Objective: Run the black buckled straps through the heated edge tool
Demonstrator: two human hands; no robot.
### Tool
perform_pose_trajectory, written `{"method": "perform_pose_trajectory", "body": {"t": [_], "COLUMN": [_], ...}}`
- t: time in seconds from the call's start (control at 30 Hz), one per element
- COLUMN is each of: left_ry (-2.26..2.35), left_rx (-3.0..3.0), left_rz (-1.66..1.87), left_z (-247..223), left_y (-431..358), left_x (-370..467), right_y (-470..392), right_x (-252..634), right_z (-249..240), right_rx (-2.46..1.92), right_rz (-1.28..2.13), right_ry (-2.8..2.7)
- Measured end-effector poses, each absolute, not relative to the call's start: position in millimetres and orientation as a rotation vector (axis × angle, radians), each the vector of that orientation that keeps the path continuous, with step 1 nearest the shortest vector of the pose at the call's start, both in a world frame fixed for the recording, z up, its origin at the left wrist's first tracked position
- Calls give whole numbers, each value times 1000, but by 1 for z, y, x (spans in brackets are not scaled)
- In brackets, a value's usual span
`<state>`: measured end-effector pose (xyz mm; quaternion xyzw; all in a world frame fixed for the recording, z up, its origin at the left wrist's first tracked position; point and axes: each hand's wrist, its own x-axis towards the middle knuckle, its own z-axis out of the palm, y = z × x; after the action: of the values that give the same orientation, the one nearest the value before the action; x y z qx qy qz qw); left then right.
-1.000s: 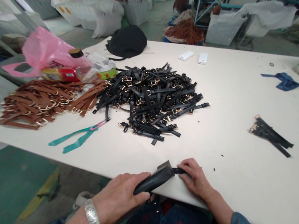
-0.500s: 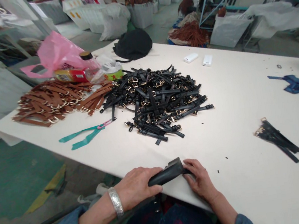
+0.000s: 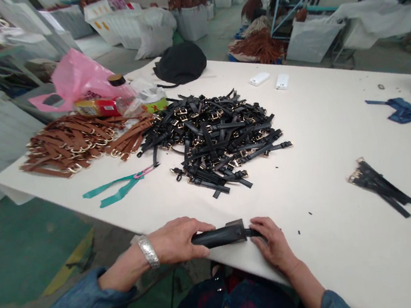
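Observation:
Near the table's front edge my left hand (image 3: 179,240) is closed around a black tube-like piece (image 3: 220,236) with a wider, squared end; I cannot make out its exact kind. A silvery bracelet is on that wrist. Just right of the piece, my right hand (image 3: 271,239) pinches a narrow black strap (image 3: 252,232) that meets the wide end. Beyond both hands lies a heap of black buckle straps (image 3: 214,137) with gold-coloured buckles. A smaller bunch of black straps (image 3: 380,185) rests to the right.
Brown buckle straps (image 3: 70,145) lie at the left, near scissors with teal-wrapped handles (image 3: 122,188). Behind them are a pink plastic bag (image 3: 76,78) and a bottle. A black cap (image 3: 181,63), two white devices (image 3: 282,81) and a blue scrap (image 3: 403,110) are on the white table.
My left hand has shifted slightly left and turned the black piece nearer to level. More of the narrow strap shows between the piece and my right hand, which has barely moved.

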<state>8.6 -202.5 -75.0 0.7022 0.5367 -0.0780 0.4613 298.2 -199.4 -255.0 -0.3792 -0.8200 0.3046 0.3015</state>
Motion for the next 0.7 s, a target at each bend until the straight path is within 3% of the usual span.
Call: {"method": "perform_pose_trajectory", "body": {"t": [0.37, 0.7], "left_ry": [1293, 1513], "left_rx": [1742, 1802], "left_rz": [-61, -245], "left_z": [-95, -85], "left_y": [-217, -244], "left_x": [7, 18], "right_y": [-198, -199], "right_x": [298, 298], "right_z": [-253, -255], "right_rx": [-956, -979], "right_rz": [833, 836], "right_ry": [-2156, -2159]}}
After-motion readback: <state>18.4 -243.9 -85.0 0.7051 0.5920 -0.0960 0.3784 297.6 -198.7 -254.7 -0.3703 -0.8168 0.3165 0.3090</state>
